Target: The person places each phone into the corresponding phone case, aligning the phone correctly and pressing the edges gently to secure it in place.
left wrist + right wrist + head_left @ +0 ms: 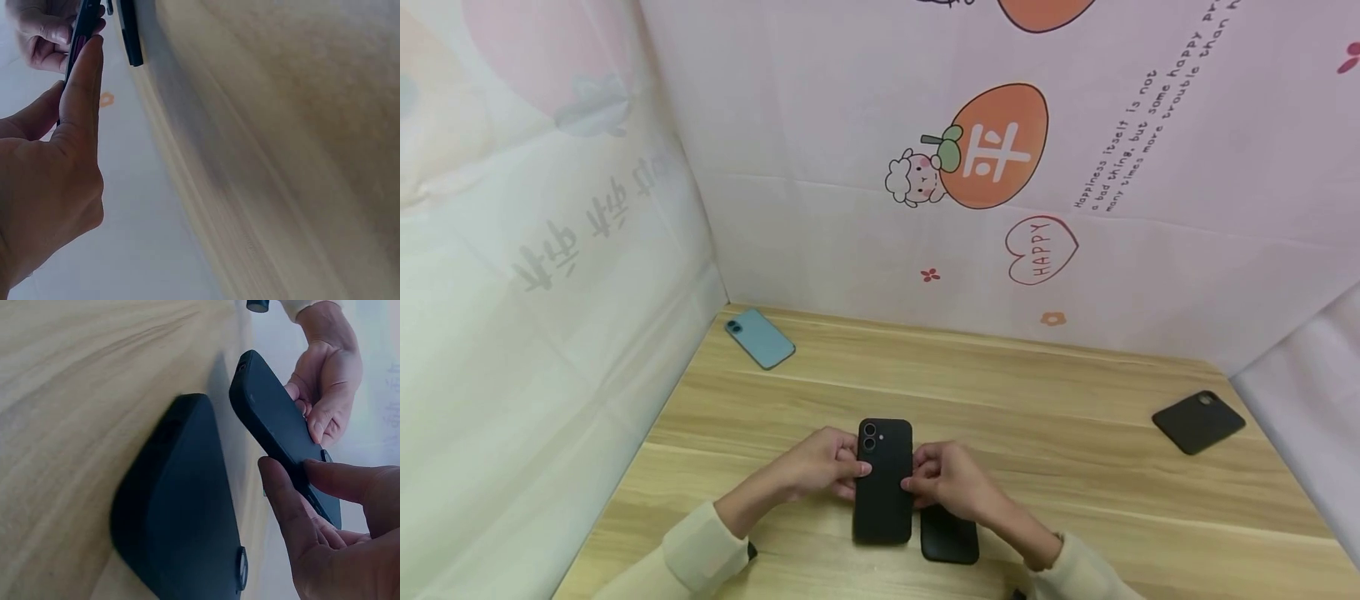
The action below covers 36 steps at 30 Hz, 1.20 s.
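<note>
A person in cream sleeves [700,552] held a matte-black, rounded rectangular phone with two camera lenses [885,500] above a pale wood-grained table [1075,517], its lens side up and its lens end pointing away from the wearer. Both hands had hold of it: the left hand [829,462] grasped one long edge with its thumb on the back, while the right hand [952,479] pinched the opposite edge in a matching grip. Beneath the right hand — partly hidden by it from above — a second black, rounded rectangular phone case [950,542] lay on the table, apart from the raised phone. A light-blue phone with a glossy back [763,339] rested in the far left corner, and another black phone case [1199,423] lay near the right edge. Behind stood a white cloth backdrop printed with cartoons [820,225].
</note>
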### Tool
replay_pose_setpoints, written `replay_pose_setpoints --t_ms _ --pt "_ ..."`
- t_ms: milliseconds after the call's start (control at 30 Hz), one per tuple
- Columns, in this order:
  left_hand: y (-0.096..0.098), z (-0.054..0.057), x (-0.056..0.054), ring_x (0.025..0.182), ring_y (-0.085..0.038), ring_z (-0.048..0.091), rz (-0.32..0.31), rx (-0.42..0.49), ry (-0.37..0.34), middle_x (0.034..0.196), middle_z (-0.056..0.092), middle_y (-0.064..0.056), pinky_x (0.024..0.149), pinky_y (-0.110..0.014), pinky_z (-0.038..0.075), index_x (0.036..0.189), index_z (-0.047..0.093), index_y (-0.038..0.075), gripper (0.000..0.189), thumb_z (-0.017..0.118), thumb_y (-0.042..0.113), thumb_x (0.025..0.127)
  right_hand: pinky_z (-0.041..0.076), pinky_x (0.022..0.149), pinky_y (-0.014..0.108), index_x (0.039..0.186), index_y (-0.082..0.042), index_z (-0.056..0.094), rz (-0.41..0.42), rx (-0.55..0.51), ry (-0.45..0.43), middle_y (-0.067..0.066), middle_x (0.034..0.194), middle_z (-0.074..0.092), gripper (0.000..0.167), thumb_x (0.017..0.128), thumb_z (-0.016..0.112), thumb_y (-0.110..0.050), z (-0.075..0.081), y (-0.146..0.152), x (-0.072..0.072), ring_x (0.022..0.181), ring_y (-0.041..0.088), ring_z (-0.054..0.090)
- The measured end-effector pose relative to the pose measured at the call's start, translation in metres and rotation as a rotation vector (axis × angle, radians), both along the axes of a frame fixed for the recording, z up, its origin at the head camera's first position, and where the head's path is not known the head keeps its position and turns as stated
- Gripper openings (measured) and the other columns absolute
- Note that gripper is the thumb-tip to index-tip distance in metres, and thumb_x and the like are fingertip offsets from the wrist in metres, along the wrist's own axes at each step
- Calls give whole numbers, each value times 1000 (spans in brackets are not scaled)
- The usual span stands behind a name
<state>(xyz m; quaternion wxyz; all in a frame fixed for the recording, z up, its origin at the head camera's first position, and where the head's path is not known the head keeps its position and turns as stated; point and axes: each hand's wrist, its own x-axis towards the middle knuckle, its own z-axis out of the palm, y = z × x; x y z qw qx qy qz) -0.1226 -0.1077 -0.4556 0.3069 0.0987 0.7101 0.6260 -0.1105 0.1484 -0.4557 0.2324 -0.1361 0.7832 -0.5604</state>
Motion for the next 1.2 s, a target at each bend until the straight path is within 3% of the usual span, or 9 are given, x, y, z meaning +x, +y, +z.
replay_pose_setpoints --t_ms 133,567,700,933,1200 --pt "1 -3 2 81 -29 78 7 6 -9 94 78 -22 75 -41 66 108 65 -11 9 65 -6 101 66 66 36 99 8 64 18 10 23 14 84 77 13 94 76 5 -4 -2 2 74 24 77" --pt "3 -8 2 70 -19 72 10 -64 19 85 77 -18 70 -38 67 104 64 -7 4 66 -5 101 65 59 35 102 9 64 15 91 114 13 80 77 18 91 79 5 -7 -9 4 68 26 77" --pt "3 -8 2 69 -19 70 5 -129 58 82 75 -13 67 -37 66 102 66 -4 4 68 -1 101 64 56 33 98 7 65 18 133 148 11 77 77 17 90 79 5 -7 -10 4 64 25 76" --pt "6 -12 -2 57 -12 65 5 -228 196 70 65 -5 57 -29 63 91 67 0 9 75 -1 96 61 51 28 94 7 66 12 200 217 7 71 75 15 89 79 4 -8 -13 4 58 20 74" --pt "10 -11 -3 54 -11 63 6 -316 243 69 66 -7 55 -28 61 99 67 -2 11 76 -4 93 56 48 21 98 9 69 -1 293 275 4 69 75 18 86 82 5 -6 -16 5 55 12 72"
